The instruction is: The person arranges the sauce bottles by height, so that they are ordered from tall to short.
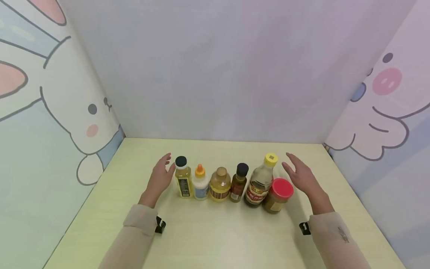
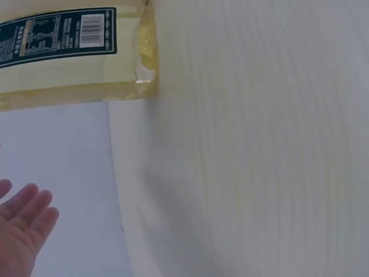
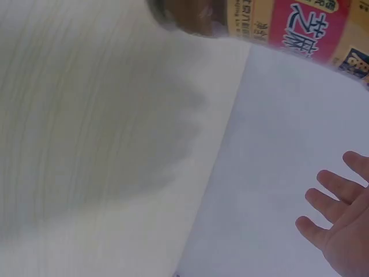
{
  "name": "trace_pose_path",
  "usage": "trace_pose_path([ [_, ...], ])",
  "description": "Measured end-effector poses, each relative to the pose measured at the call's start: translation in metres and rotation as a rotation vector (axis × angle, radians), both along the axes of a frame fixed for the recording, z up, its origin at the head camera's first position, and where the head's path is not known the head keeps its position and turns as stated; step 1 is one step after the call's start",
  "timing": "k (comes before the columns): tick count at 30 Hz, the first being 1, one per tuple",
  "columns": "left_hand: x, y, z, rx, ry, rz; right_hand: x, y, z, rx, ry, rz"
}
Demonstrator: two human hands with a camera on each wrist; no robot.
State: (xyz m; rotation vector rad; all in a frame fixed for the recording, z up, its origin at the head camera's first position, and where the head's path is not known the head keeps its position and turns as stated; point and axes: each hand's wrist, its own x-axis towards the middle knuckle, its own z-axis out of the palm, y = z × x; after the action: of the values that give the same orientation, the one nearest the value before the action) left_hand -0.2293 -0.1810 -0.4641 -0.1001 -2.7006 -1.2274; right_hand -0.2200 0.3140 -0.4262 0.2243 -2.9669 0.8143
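Note:
Six containers stand side by side across the table, between two hands that hold nothing. My left hand [image 1: 160, 177], fingers relaxed, is beside a clear bottle of yellow liquid with a black cap [image 1: 183, 181]. To its right come a white bottle with an orange nozzle [image 1: 201, 185], a round amber bottle [image 1: 220, 186] and a small dark bottle with a black cap [image 1: 238, 185]. Then follow a larger yellow-capped bottle of dark liquid [image 1: 258, 188] and a red-lidded jar [image 1: 278, 196]. Beside that jar my right hand [image 1: 302, 177] hovers with fingers spread, apart from it.
The pale wood-grain table [image 1: 221, 239] meets a plain grey wall [image 1: 218, 74] at the back. Side panels carry a cartoon rabbit [image 1: 77, 104] on the left and a cartoon pig [image 1: 386, 101] on the right. Dark wrist mounts [image 1: 160, 225] show at the sleeves.

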Motion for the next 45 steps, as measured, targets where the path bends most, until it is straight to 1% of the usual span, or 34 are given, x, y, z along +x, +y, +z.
trace_pose_path([
  [3, 0.005, 0.002, 0.004, 0.115, 0.054, 0.001, 0.004, -0.003, 0.007, -0.056, -0.012, -0.013],
  [5, 0.008, 0.003, 0.006, 0.175, 0.091, -0.001, 0.008, -0.006, 0.011, -0.083, -0.01, -0.021],
  [8, 0.014, 0.005, 0.01, 0.245, 0.136, -0.001, 0.012, -0.01, 0.017, -0.126, 0.018, -0.02],
  [11, 0.02, 0.009, 0.013, 0.292, 0.176, 0.01, 0.017, -0.014, 0.02, -0.168, 0.057, -0.012],
  [14, 0.027, 0.013, 0.017, 0.348, 0.209, 0.008, 0.022, -0.018, 0.024, -0.215, 0.099, -0.009],
  [15, 0.029, 0.015, 0.02, 0.37, 0.207, 0.006, 0.024, -0.019, 0.025, -0.231, 0.112, -0.009],
  [17, 0.038, 0.021, 0.032, 0.4, 0.208, -0.01, 0.028, -0.022, 0.027, -0.263, 0.131, -0.01],
  [20, 0.051, 0.03, 0.048, 0.437, 0.242, -0.042, 0.033, -0.027, 0.031, -0.3, 0.149, -0.001],
  [21, 0.055, 0.032, 0.054, 0.44, 0.249, -0.05, 0.035, -0.028, 0.033, -0.312, 0.153, 0.003],
  [22, 0.059, 0.035, 0.057, 0.441, 0.27, -0.061, 0.037, -0.03, 0.035, -0.326, 0.153, 0.008],
  [24, 0.06, 0.036, 0.056, 0.448, 0.309, -0.081, 0.041, -0.034, 0.039, -0.342, 0.155, 0.016],
  [28, 0.061, 0.039, 0.054, 0.446, 0.363, -0.109, 0.048, -0.039, 0.045, -0.377, 0.16, 0.036],
  [31, 0.062, 0.042, 0.053, 0.432, 0.401, -0.125, 0.052, -0.042, 0.049, -0.404, 0.181, 0.06],
  [35, 0.063, 0.045, 0.052, 0.397, 0.425, -0.119, 0.058, -0.048, 0.053, -0.468, 0.208, 0.1],
  [39, 0.063, 0.048, 0.052, 0.382, 0.452, -0.118, 0.062, -0.055, 0.055, -0.533, 0.203, 0.137],
  [42, 0.062, 0.05, 0.054, 0.38, 0.457, -0.113, 0.063, -0.061, 0.055, -0.541, 0.184, 0.136],
  [45, 0.063, 0.053, 0.055, 0.368, 0.435, -0.091, 0.063, -0.068, 0.055, -0.532, 0.16, 0.126],
])
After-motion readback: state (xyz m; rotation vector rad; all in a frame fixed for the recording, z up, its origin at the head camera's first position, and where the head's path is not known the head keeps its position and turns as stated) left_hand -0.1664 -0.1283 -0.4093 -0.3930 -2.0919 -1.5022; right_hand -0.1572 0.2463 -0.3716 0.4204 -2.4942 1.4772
